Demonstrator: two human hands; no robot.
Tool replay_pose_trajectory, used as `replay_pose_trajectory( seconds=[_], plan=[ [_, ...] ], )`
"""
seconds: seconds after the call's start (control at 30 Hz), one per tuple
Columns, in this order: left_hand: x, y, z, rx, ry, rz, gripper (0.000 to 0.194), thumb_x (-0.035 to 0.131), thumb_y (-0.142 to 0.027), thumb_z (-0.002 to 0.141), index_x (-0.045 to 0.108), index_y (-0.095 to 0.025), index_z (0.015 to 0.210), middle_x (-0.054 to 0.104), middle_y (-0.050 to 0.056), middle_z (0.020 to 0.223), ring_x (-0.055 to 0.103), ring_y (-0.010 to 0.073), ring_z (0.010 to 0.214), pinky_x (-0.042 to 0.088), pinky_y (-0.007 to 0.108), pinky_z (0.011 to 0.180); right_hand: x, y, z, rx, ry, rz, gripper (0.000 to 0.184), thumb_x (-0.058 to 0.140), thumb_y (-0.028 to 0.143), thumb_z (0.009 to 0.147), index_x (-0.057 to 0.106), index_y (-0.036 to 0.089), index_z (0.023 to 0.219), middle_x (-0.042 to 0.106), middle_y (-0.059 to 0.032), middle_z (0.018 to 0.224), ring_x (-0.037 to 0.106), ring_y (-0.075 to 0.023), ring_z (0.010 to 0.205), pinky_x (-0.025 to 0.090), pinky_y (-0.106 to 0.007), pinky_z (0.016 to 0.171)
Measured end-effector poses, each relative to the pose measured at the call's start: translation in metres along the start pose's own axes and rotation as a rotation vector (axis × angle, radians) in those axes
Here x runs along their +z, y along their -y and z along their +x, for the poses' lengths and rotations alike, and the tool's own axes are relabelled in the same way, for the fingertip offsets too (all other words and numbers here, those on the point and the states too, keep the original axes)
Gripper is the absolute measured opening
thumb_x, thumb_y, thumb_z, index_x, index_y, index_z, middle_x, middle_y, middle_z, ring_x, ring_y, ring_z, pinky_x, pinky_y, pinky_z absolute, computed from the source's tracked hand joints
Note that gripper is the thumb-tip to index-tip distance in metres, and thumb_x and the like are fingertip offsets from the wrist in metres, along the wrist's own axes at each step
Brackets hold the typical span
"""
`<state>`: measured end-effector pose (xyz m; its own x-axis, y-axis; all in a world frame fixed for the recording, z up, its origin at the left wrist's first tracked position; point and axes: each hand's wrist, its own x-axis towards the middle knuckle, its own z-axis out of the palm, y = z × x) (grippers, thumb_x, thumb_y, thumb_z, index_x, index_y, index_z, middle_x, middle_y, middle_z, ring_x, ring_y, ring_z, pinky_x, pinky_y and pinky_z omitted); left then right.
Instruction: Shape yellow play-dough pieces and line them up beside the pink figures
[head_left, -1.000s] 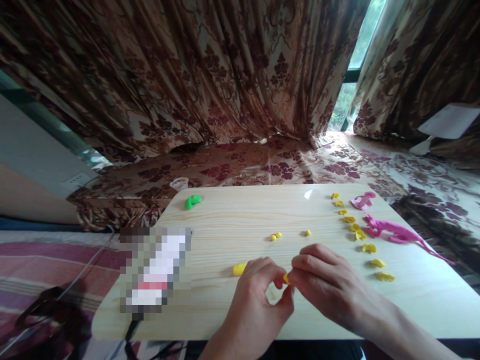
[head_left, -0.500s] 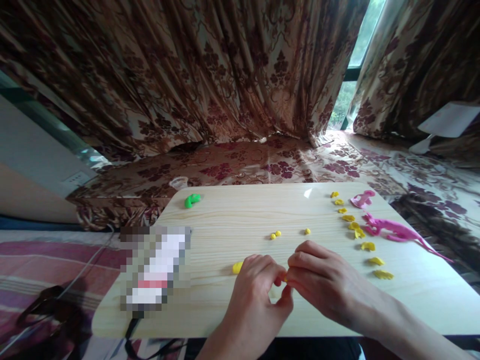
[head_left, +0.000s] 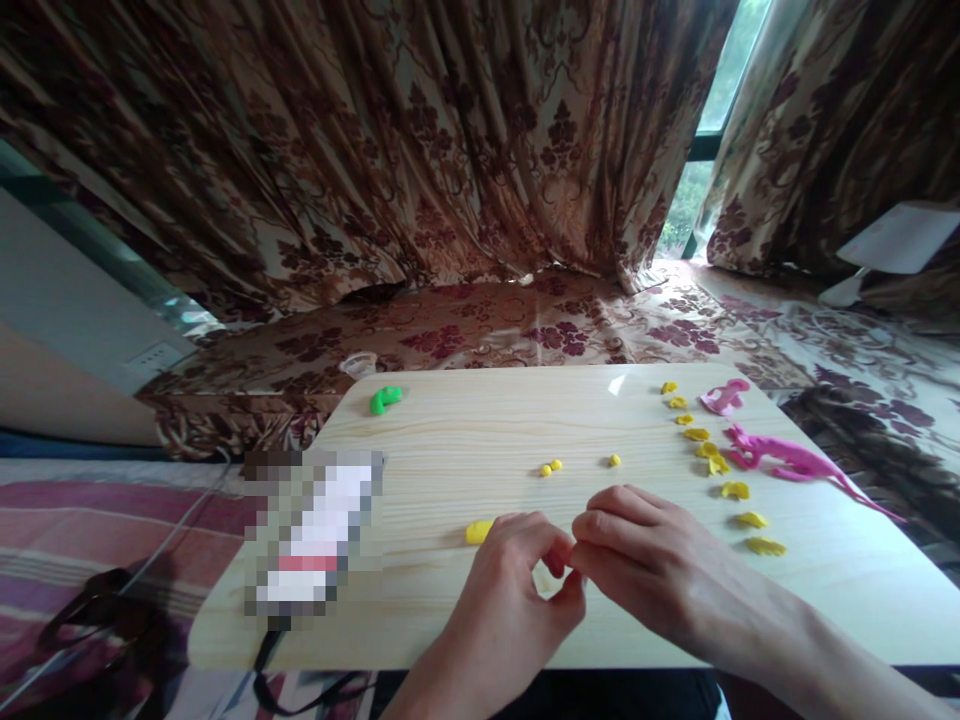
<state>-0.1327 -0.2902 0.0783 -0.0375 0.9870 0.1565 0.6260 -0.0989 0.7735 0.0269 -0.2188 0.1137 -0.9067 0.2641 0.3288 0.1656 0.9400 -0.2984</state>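
Note:
My left hand (head_left: pixel 517 590) and my right hand (head_left: pixel 637 555) meet over the front of the table, fingertips pinched together. Between them is a tiny bit of yellow modelling clay, which the fingers now hide almost wholly. A yellow clay lump (head_left: pixel 478 532) pokes out behind my left hand, partly covered by it. Farther back lie two small yellow clay balls (head_left: pixel 546 470) side by side, and a single yellow ball (head_left: pixel 614 460) to their right. Several flattened yellow clay pieces (head_left: pixel 735 490) form a line beyond my right hand.
Along the table's (head_left: pixel 450 430) right side lie a long pink clay figure (head_left: pixel 795 460) and a lighter pink clay piece (head_left: pixel 725 398). Green clay (head_left: pixel 386 400) rests at the back left. A blurred-out flat object (head_left: pixel 319 535) with a black strap (head_left: pixel 262 670) occupies the left edge.
The yellow bit that showed between my fingertips is now hidden by them. Both hands stay nearly in place, with only slight finger movement.

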Motion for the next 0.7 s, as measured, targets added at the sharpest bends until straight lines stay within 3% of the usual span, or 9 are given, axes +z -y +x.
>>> replay_pose_trajectory(
  seconds=[0.1, 0.27, 0.6, 0.7],
  plan=[
    [0.001, 0.0, 0.0, -0.09, 0.014, -0.175, 0.017, 0.049, -0.003, 0.072, 0.049, -0.019, 0.066, 0.054, -0.003, 0.07, 0.054, 0.0135, 0.072, 0.041, 0.026, 0.072, 0.007, -0.001, -0.005, 0.032, -0.142, 0.099, 0.014, 0.047, 0.014, 0.092, 0.06, 0.016, 0.098, 0.062, -0.007, 0.094, 0.054, -0.0185, 0.088, 0.046, -0.033, 0.075],
    [0.004, -0.001, 0.0, -0.213, -0.013, -0.441, 0.005, 0.056, -0.019, 0.082, 0.059, -0.018, 0.078, 0.06, -0.001, 0.076, 0.056, 0.0146, 0.077, 0.042, 0.025, 0.076, 0.016, -0.004, -0.016, 0.302, -0.387, 0.273, 0.028, 0.057, 0.012, 0.086, 0.055, 0.021, 0.112, 0.058, -0.0066, 0.101, 0.054, -0.0175, 0.093, 0.048, -0.031, 0.078],
    [0.008, -0.009, 0.002, -0.256, -0.034, -0.563, 0.007, 0.059, -0.021, 0.079, 0.065, -0.017, 0.077, 0.063, 0.001, 0.074, 0.056, 0.0176, 0.076, 0.044, 0.027, 0.074, 0.026, 0.001, -0.012, 0.265, -0.411, 0.323, 0.019, 0.054, 0.008, 0.084, 0.061, 0.02, 0.096, 0.058, -0.0052, 0.09, 0.055, -0.016, 0.081, 0.049, -0.029, 0.068],
    [0.011, -0.008, 0.003, -0.266, -0.051, -0.61, 0.006, 0.061, -0.02, 0.077, 0.066, -0.017, 0.076, 0.064, 0.002, 0.073, 0.058, 0.0186, 0.077, 0.045, 0.029, 0.076, 0.027, 0.0, -0.012, 0.242, -0.406, 0.272, 0.023, 0.052, 0.008, 0.085, 0.06, 0.02, 0.102, 0.059, -0.0055, 0.091, 0.056, -0.0164, 0.081, 0.049, -0.029, 0.069]
  ],
)
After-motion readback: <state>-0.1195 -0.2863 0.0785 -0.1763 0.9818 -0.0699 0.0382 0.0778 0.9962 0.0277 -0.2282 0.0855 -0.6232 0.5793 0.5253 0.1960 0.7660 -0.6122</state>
